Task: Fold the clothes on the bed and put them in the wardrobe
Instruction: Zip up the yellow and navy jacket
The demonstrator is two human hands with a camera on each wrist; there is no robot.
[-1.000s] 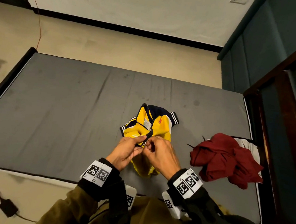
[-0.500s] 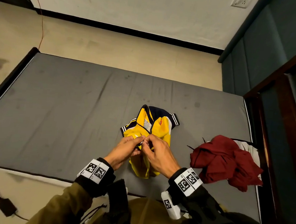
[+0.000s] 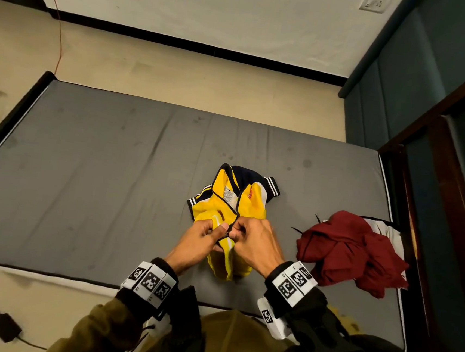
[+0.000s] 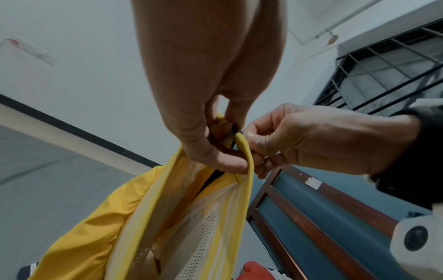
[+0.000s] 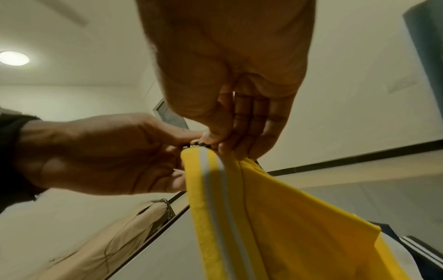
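A yellow and navy zip jacket [image 3: 230, 204] lies bunched on the grey mattress [image 3: 97, 177], its hem end lifted. My left hand [image 3: 201, 239] pinches the left side of the hem by the zipper, and my right hand [image 3: 253, 241] pinches the right side with the small metal zip piece. In the left wrist view the left hand [image 4: 215, 151] and right hand [image 4: 299, 144] meet at the jacket's [image 4: 167, 227] striped hem. The right wrist view shows the right hand's fingers [image 5: 237, 132] on the yellow band [image 5: 210, 189]. A crumpled maroon garment [image 3: 349, 249] lies to the right.
A white cloth [image 3: 390, 233] peeks from under the maroon garment by the wooden bed frame [image 3: 436, 167]. A teal padded panel [image 3: 391, 77] stands behind it. A black adapter with cable [image 3: 5, 327] lies on the floor at left.
Both hands have stayed together at the jacket's hem and zipper, shifting only slightly. The garments on the mattress have not moved.
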